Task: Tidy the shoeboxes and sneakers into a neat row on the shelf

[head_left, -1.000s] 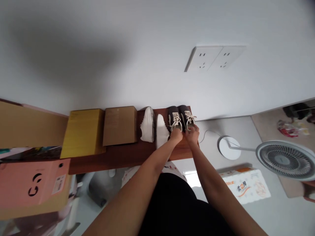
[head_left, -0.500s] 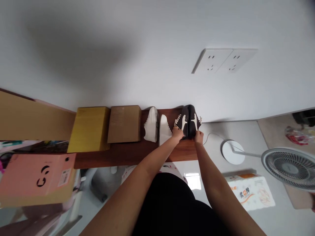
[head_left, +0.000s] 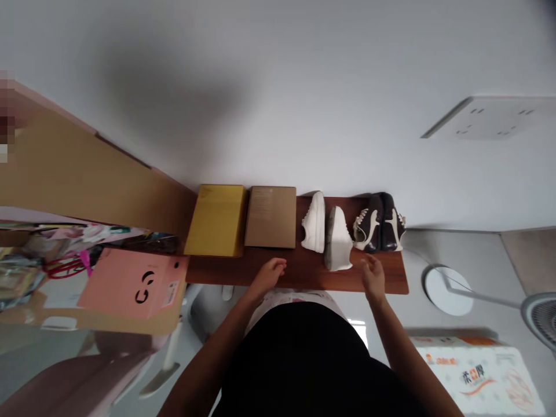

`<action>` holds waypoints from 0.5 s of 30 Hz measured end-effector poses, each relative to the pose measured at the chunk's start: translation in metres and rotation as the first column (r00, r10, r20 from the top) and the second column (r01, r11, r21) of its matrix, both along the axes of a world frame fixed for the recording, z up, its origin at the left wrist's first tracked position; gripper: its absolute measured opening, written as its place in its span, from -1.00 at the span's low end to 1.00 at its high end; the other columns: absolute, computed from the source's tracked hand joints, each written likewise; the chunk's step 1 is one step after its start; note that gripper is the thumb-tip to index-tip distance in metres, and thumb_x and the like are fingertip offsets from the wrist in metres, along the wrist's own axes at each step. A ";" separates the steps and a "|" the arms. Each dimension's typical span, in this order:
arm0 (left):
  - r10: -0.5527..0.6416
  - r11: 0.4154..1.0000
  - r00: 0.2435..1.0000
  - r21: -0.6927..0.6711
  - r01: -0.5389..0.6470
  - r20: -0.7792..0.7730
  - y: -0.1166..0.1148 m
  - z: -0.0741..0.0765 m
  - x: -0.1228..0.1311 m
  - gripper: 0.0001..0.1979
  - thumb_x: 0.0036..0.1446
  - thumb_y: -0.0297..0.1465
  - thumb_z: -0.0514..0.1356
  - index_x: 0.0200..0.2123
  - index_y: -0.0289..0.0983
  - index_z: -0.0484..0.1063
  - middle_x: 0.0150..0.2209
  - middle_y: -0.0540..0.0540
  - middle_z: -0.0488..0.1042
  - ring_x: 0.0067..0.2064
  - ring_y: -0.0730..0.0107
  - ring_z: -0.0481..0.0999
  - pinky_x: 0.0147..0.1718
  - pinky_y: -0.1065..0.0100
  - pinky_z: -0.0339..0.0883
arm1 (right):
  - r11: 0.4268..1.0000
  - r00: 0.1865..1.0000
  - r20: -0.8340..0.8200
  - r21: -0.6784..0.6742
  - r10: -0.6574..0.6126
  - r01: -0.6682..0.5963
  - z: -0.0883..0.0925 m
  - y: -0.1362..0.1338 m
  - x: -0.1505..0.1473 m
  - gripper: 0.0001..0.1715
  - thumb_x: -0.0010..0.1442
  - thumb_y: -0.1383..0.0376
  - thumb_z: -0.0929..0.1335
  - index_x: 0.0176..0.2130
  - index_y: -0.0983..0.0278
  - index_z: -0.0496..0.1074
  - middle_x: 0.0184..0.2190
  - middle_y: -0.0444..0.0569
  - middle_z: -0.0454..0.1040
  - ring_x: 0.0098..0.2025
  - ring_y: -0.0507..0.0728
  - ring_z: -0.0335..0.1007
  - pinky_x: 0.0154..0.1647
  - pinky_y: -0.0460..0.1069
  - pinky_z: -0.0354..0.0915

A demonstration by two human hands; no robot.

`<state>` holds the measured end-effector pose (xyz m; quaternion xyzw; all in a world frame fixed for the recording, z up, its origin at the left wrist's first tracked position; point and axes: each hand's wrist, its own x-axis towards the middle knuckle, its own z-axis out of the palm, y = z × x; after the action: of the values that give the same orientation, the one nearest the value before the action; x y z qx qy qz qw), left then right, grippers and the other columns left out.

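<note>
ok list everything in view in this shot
wooden shelf: 1, reddish brown, along the wall
white sneakers: 2, white, side by side mid-shelf
dark shoes: 2, black with white stripes, right end of shelf
yellow box: 1, yellow, left on shelf
cardboard box: 1, brown, between yellow box and white sneakers
pink box: 1, pink, lower left
socket panel: 1, white, on wall, upper right
fan: 1, white and grey, right edge, on floor
wrapped pack: 1, white and orange, lower right on floor
left hand: 1, empty, over shelf front
right hand: 1, empty, beside white sneakers and dark shoes
</note>
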<state>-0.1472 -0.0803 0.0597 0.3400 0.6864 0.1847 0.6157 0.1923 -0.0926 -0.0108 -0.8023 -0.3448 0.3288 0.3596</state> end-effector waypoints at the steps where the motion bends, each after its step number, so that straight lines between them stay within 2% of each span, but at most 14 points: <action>1: 0.004 1.000 0.999 0.015 -0.003 -0.050 -0.010 -0.002 -0.023 -0.71 0.20 -0.36 0.13 -0.04 -0.24 0.52 -0.02 -0.20 0.60 -0.02 0.24 0.59 0.00 0.26 0.41 | 0.999 0.995 -0.092 -0.020 0.033 -0.035 0.006 0.001 -0.025 -0.26 0.08 -0.13 0.37 0.04 0.34 0.44 -0.11 0.16 0.54 -0.10 0.28 0.49 -0.06 0.15 0.40; 4: -0.034 0.995 0.980 0.083 0.051 -0.196 -0.033 -0.005 -0.078 -0.72 0.18 -0.39 0.13 -0.07 -0.24 0.53 -0.03 -0.20 0.61 0.02 0.20 0.58 0.08 0.21 0.39 | 0.976 0.935 -0.292 -0.013 0.203 -0.216 0.024 0.013 -0.109 -0.39 0.04 -0.09 0.42 -0.07 0.27 0.49 -0.17 0.06 0.57 -0.16 0.21 0.49 -0.04 0.13 0.39; 7: -0.117 0.973 0.955 0.159 0.164 -0.271 -0.041 0.000 -0.119 -0.72 0.16 -0.40 0.16 -0.07 -0.22 0.54 0.00 -0.20 0.60 0.05 0.19 0.58 0.12 0.22 0.36 | 0.903 0.804 -0.434 0.056 0.406 -0.426 0.037 0.026 -0.195 -0.51 0.07 -0.04 0.43 -0.12 0.22 0.51 -0.21 -0.02 0.59 -0.15 0.18 0.49 -0.01 0.11 0.40; 9: -0.143 0.955 0.947 0.211 0.208 -0.287 -0.038 0.004 -0.145 -0.70 0.17 -0.38 0.15 -0.04 -0.22 0.54 0.02 -0.21 0.60 0.05 0.19 0.58 0.12 0.21 0.37 | 0.871 0.733 -0.512 0.066 0.449 -0.487 0.042 0.032 -0.246 -0.57 0.10 0.01 0.41 -0.11 0.21 0.51 -0.20 -0.03 0.59 -0.14 0.17 0.50 0.01 0.11 0.41; 11: -0.111 0.944 0.944 0.265 0.199 -0.311 -0.031 0.006 -0.173 -0.68 0.19 -0.37 0.14 -0.01 -0.22 0.53 0.02 -0.20 0.59 0.05 0.19 0.58 0.12 0.18 0.38 | 0.855 0.697 -0.553 0.054 0.455 -0.516 0.041 0.035 -0.290 -0.57 0.10 0.08 0.41 -0.06 0.20 0.49 -0.15 -0.02 0.59 -0.10 0.17 0.51 0.05 0.13 0.41; 15: 0.076 0.926 0.915 0.369 0.083 -0.397 -0.006 -0.002 -0.231 -0.64 0.20 -0.36 0.15 0.06 -0.24 0.48 0.07 -0.23 0.55 0.12 0.16 0.54 0.18 0.15 0.33 | 0.875 0.728 -0.555 0.002 0.403 -0.483 0.025 0.041 -0.350 -0.41 0.08 0.18 0.42 0.11 0.19 0.41 0.03 0.07 0.55 0.11 0.24 0.46 0.17 0.17 0.36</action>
<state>-0.3777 -0.0866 0.0578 0.4842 0.7494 0.2382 0.3838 -0.1578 -0.0513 0.0144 -0.5943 -0.3867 0.6409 0.2941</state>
